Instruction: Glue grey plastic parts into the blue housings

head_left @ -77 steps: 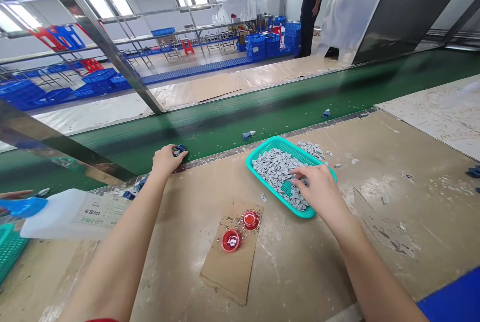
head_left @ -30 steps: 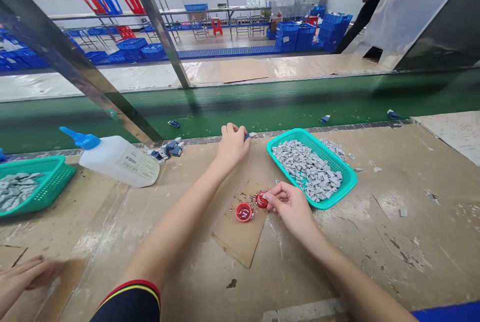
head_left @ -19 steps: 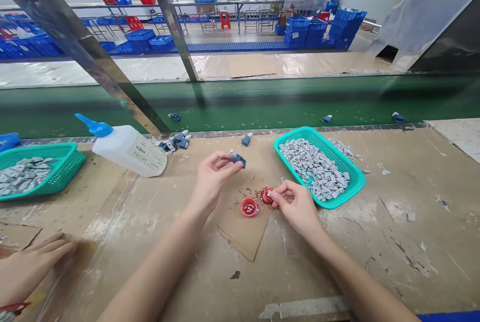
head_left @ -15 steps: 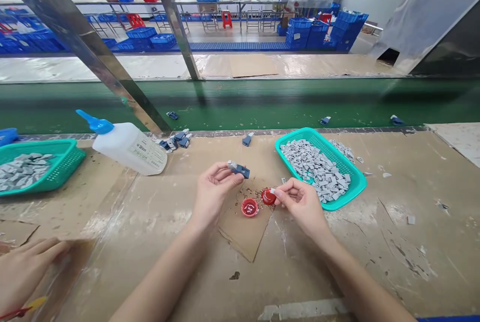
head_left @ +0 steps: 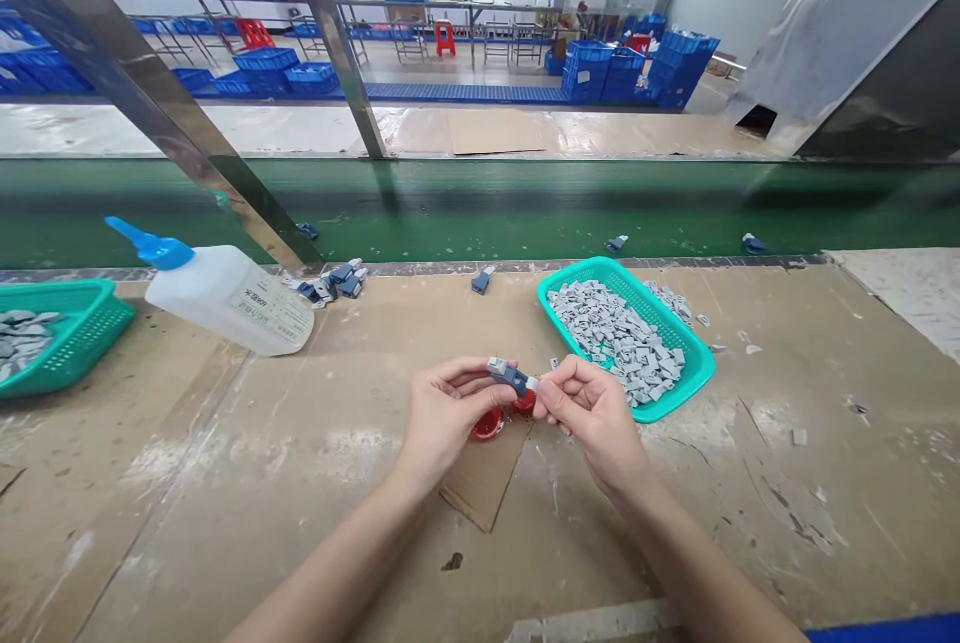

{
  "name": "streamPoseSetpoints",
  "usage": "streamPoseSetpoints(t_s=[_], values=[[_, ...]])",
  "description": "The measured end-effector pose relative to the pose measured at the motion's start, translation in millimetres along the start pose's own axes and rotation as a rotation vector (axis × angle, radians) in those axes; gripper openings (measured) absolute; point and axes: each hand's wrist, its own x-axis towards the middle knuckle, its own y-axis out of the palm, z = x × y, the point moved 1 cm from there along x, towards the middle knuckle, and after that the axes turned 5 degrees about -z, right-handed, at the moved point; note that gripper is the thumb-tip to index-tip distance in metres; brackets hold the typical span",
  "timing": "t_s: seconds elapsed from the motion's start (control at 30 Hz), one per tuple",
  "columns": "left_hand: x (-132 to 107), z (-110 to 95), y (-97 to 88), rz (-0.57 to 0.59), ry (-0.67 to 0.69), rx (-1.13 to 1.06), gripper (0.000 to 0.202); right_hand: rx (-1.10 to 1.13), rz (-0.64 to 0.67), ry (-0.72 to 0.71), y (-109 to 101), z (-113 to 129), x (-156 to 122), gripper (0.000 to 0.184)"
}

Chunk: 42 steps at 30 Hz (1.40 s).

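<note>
My left hand (head_left: 454, 413) is closed on a small dark-blue and grey plastic part (head_left: 510, 378), held between thumb and fingers. My right hand (head_left: 589, 408) pinches a small light-grey plastic piece (head_left: 532, 384) against the right end of that blue part. Beneath the hands are a red cap of liquid (head_left: 487, 423) and a second red cap (head_left: 525, 403), partly hidden by my fingers. Both caps rest on a scrap of cardboard (head_left: 484, 493). Close to the right hand is a green basket (head_left: 701, 378) filled with small grey pieces.
A white bottle with blue nozzle (head_left: 232, 298) leans at the left beside a pile of blue-grey parts (head_left: 337, 281). Another green basket (head_left: 90, 343) stands at far left. Behind runs a green conveyor belt (head_left: 450, 203) carrying several parts. A slanted metal post (head_left: 187, 133) rises at left.
My left hand has moved right and down with the blue part, and the right hand's grey piece now meets its end. The other person's hand at lower left has left the view.
</note>
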Motion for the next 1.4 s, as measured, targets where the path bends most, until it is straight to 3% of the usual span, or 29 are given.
streamPoseSetpoints(t_s=[0.4, 0.5, 0.67, 0.73, 0.8, 0.87, 0.9, 0.97, 1.03, 1.23, 1.4], values=[[-8.4, 4.2, 5.8, -0.019, 0.027, 0.089, 0.014, -0.021, 0.159, 0.228, -4.5, -11.7, 3.7, 0.042], [-9.6, 3.0, 6.6, 0.012, 0.051, 0.074, 0.017, -0.077, 0.144, 0.197, -1.4, -14.1, 2.3, 0.039], [-8.9, 2.9, 11.0, 0.169, 0.026, 0.049, 0.034, -0.111, 0.117, 0.137, 0.1, -1.1, 1.9, 0.036], [-5.0, 3.6, 10.1, 0.168, 0.061, 0.079, 0.035, -0.176, 0.081, 0.078, -12.0, 10.2, 6.4, 0.033], [3.6, 4.0, 4.9, 0.113, 0.125, 0.153, 0.036, -0.348, -0.067, -0.048, -34.7, 20.5, 13.8, 0.028], [18.1, 3.2, -4.9, 0.036, 0.201, 0.254, 0.036, -0.672, -0.297, -0.202, -61.9, 26.0, 22.7, 0.019], [27.8, 2.3, -11.1, 0.006, 0.235, 0.302, 0.036, -0.860, -0.347, -0.230, -73.8, 25.7, 27.6, 0.015], [51.9, -0.7, -24.6, -0.043, 0.298, 0.378, 0.035, -1.188, -0.320, -0.237, -90.0, 19.9, 37.5, 0.012], [81.6, -5.1, -37.6, -0.079, 0.360, 0.473, 0.031, -1.376, -0.255, -0.212, -95.5, 11.5, 46.3, 0.016], [175.9, -17.6, -55.2, -0.213, 0.484, 0.914, 0.034, -1.405, -0.246, -0.207, -83.9, -1.5, 59.5, 0.008], [222.4, -20.1, -46.7, -0.175, 0.513, 1.115, 0.038, -1.381, -0.286, -0.267, -81.0, -2.5, 59.5, 0.014]])
